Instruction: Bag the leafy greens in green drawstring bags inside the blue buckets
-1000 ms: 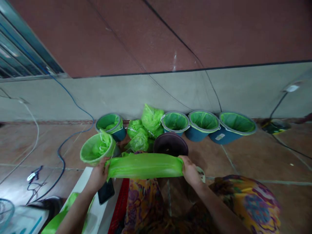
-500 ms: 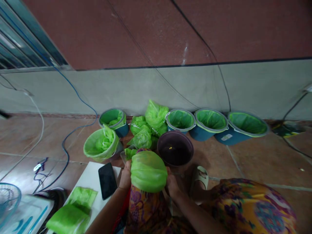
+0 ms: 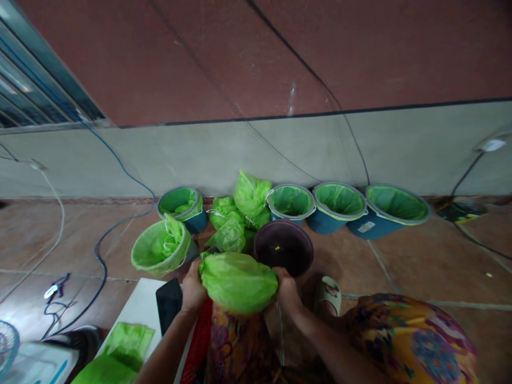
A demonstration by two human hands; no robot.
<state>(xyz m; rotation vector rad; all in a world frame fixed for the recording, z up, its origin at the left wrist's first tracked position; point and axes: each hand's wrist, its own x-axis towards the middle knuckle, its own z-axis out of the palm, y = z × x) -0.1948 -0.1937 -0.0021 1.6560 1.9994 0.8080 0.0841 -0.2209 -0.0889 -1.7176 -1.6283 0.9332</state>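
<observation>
A light green plastic bag, puffed out and crinkled, is stretched between my two hands above my knee. My left hand grips its left end, fingers closed on the plastic. At the opposite end my right hand is closed on the bag's edge. Just beyond the bag stands a dark purple tub with a small yellow bit inside. Several knotted green bags lie heaped behind it. Left of my left forearm, a black phone and folded green bags rest on a white surface.
Along the wall stand blue buckets lined with green bags, and to the left a blue bucket and a green-lined bucket. Cables cross the tiled floor at left. A sandal is on my foot right of the tub.
The green bag went from smooth and taut over my knee to wider, crumpled and puffed out. My hands moved slightly apart with it. The view shifted a little.
</observation>
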